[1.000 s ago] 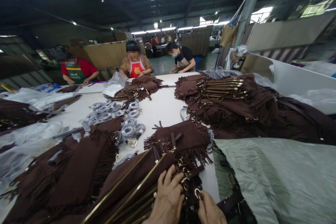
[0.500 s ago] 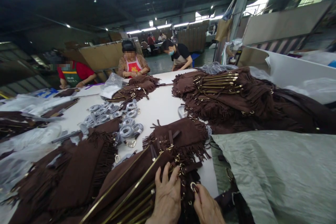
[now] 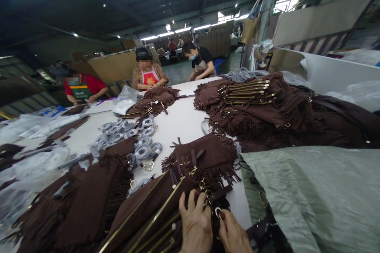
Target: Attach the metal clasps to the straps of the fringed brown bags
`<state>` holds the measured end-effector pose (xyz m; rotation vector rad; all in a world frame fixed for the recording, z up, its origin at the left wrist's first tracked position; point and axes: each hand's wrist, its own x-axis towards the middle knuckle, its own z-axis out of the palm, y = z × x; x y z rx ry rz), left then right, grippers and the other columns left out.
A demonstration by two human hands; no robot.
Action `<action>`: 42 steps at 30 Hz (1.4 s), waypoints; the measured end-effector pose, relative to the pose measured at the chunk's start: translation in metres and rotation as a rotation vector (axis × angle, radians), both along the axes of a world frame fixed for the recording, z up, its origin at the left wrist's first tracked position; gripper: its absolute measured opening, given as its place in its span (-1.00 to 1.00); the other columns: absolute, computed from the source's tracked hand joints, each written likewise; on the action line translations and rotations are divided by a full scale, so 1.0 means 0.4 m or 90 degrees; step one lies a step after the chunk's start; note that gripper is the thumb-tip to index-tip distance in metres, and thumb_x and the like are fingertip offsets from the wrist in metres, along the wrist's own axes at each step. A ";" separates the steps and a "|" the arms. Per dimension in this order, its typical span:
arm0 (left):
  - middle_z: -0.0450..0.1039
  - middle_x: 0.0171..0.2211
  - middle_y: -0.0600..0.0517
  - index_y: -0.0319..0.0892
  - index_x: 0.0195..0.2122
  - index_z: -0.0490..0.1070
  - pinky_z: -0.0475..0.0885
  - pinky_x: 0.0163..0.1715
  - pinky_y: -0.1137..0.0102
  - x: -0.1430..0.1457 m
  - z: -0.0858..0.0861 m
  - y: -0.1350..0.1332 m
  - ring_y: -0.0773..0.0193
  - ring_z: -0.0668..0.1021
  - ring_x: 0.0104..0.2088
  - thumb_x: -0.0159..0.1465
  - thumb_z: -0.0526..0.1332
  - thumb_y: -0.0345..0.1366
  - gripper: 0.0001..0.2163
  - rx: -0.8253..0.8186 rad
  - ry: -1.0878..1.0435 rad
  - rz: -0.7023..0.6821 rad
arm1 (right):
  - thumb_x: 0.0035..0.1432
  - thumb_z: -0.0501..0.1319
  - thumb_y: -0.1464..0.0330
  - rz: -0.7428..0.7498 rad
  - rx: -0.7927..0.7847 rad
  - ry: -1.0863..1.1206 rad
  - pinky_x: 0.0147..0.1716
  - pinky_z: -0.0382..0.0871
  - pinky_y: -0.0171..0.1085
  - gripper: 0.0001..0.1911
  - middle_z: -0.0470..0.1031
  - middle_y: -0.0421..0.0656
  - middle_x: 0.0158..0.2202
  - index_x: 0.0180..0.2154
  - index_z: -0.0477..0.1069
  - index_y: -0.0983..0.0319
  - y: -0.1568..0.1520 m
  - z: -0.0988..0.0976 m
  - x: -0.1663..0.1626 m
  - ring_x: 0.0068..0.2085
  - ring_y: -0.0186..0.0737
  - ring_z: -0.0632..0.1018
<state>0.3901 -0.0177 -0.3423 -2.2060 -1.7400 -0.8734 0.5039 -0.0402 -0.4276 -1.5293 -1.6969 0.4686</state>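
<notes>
My left hand (image 3: 195,223) lies with fingers spread on a stack of brown suede fringed bags (image 3: 154,209) with gold zips at the near table edge. Beside it, my right hand (image 3: 233,232) pinches a small gold metal ring (image 3: 218,212) at the bags' hardware end. The two hands nearly touch. More fringed bags (image 3: 204,154) lie just beyond my fingers.
Rolled grey straps (image 3: 142,142) lie mid-table on the white tabletop (image 3: 181,120). A big heap of brown bags (image 3: 267,106) fills the right; a grey-green sack (image 3: 314,197) lies near right. Brown bags (image 3: 83,193) and clear plastic bags (image 3: 32,162) lie left. Three people (image 3: 147,73) work at the far edge.
Both hands have stayed on the same stack, shifting slightly; my right hand keeps its pinch on the gold ring. The view has tilted a little.
</notes>
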 end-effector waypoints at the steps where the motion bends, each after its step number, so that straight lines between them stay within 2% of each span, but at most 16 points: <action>1: 0.45 -0.30 0.08 -0.10 -0.53 0.41 -0.01 -0.02 0.05 0.003 0.007 0.008 0.08 0.34 -0.13 0.05 0.10 -0.43 -0.87 -0.007 -0.001 0.002 | 0.22 -0.22 0.27 -0.002 -0.003 0.004 -0.56 0.37 -0.33 -0.67 0.47 -0.12 -0.43 -0.26 0.26 0.17 0.000 0.000 0.004 -0.48 -0.22 0.52; 5: 0.43 -0.42 0.12 -0.12 -0.55 0.35 0.12 -0.17 0.17 0.002 0.036 0.027 0.24 0.38 -0.35 0.05 0.10 -0.49 -0.86 -0.075 -0.001 -0.011 | 0.21 -0.20 0.29 0.004 -0.012 0.021 -0.53 0.38 -0.33 -0.69 0.48 -0.13 -0.43 -0.25 0.28 0.16 -0.005 0.002 0.019 -0.45 -0.22 0.53; 7: 0.42 -0.44 0.12 -0.14 -0.53 0.34 0.15 -0.22 0.21 -0.002 0.042 0.029 0.28 0.37 -0.40 0.06 0.09 -0.51 -0.86 -0.096 -0.004 -0.011 | 0.21 -0.20 0.30 0.009 -0.022 0.016 -0.53 0.38 -0.33 -0.69 0.48 -0.12 -0.42 -0.25 0.27 0.16 -0.007 0.007 0.024 -0.44 -0.22 0.53; 11: 0.44 -0.33 0.12 -0.12 -0.51 0.35 0.10 -0.08 0.14 -0.007 0.032 0.017 0.22 0.39 -0.26 0.04 0.11 -0.50 -0.86 -0.067 0.000 -0.036 | 0.21 -0.18 0.35 0.063 -0.034 -0.008 -0.50 0.41 -0.34 -0.74 0.49 -0.10 -0.38 -0.21 0.24 0.18 -0.004 0.025 0.031 -0.41 -0.22 0.54; 14: 0.43 -0.21 0.10 -0.10 -0.48 0.38 -0.06 0.04 0.02 -0.008 0.022 -0.001 0.10 0.33 -0.09 0.02 0.14 -0.43 -0.90 -0.051 0.021 -0.072 | 0.20 -0.16 0.38 0.070 0.001 -0.032 -0.49 0.42 -0.33 -0.77 0.47 -0.12 -0.38 -0.18 0.20 0.19 0.006 0.036 0.029 -0.41 -0.22 0.54; 17: 0.42 -0.16 0.07 -0.10 -0.40 0.40 -0.18 0.09 -0.04 -0.006 0.015 -0.014 0.04 0.29 -0.04 0.01 0.16 -0.33 -0.89 -0.052 0.040 -0.084 | 0.19 -0.17 0.41 0.062 0.056 -0.062 -0.53 0.42 -0.33 -0.78 0.45 -0.13 -0.42 -0.18 0.17 0.21 0.015 0.036 0.026 -0.44 -0.22 0.53; 20: 0.43 -0.16 0.05 -0.11 -0.36 0.42 -0.23 0.10 -0.06 -0.001 0.002 -0.015 0.02 0.29 -0.03 0.00 0.17 -0.28 -0.85 -0.034 0.037 -0.071 | 0.18 -0.13 0.43 0.091 0.084 -0.100 -0.52 0.43 -0.36 -0.79 0.44 -0.10 -0.42 -0.15 0.15 0.25 0.023 0.033 0.026 -0.44 -0.24 0.53; 22: 0.43 -0.18 0.07 -0.11 -0.42 0.43 -0.25 0.10 -0.06 0.005 -0.008 -0.012 0.02 0.28 -0.03 -0.02 0.17 -0.30 -0.88 -0.032 0.015 -0.051 | 0.18 -0.12 0.44 0.102 0.104 -0.121 -0.52 0.43 -0.38 -0.80 0.43 -0.09 -0.43 -0.14 0.14 0.27 0.029 0.037 0.025 -0.45 -0.25 0.53; 25: 0.45 -0.21 0.11 -0.09 -0.54 0.41 -0.24 0.11 -0.04 0.016 -0.020 -0.006 0.06 0.29 -0.05 -0.04 0.17 -0.34 -0.95 -0.057 -0.013 -0.012 | 0.20 -0.15 0.44 0.074 0.170 -0.141 -0.59 0.42 -0.37 -0.79 0.40 -0.12 -0.49 -0.16 0.15 0.28 0.040 0.049 0.019 -0.52 -0.25 0.51; 29: 0.46 -0.26 0.12 -0.06 -0.58 0.42 -0.20 0.09 -0.04 0.022 -0.030 0.001 0.09 0.31 -0.08 -0.05 0.16 -0.34 -0.93 -0.051 -0.037 0.011 | 0.22 -0.18 0.41 0.046 0.234 -0.170 -0.61 0.42 -0.35 -0.76 0.40 -0.10 -0.51 -0.15 0.17 0.30 0.054 0.046 0.010 -0.53 -0.21 0.51; 37: 0.46 -0.30 0.08 -0.10 -0.57 0.41 -0.11 0.05 -0.07 0.024 -0.018 0.009 0.06 0.35 -0.13 -0.04 0.13 -0.37 -0.92 -0.007 -0.033 0.015 | 0.20 -0.10 0.40 0.087 0.198 -0.144 -0.53 0.45 -0.32 -0.73 0.43 -0.09 -0.44 -0.06 0.16 0.26 0.058 0.004 0.008 -0.44 -0.18 0.52; 42: 0.46 -0.33 0.08 -0.11 -0.55 0.41 -0.10 0.05 -0.05 0.025 -0.017 0.014 0.09 0.36 -0.15 -0.05 0.13 -0.41 -0.90 -0.008 -0.020 0.027 | 0.21 -0.15 0.41 0.098 0.165 -0.137 -0.49 0.43 -0.31 -0.73 0.43 -0.07 -0.44 -0.13 0.22 0.26 0.031 0.004 -0.003 -0.42 -0.19 0.51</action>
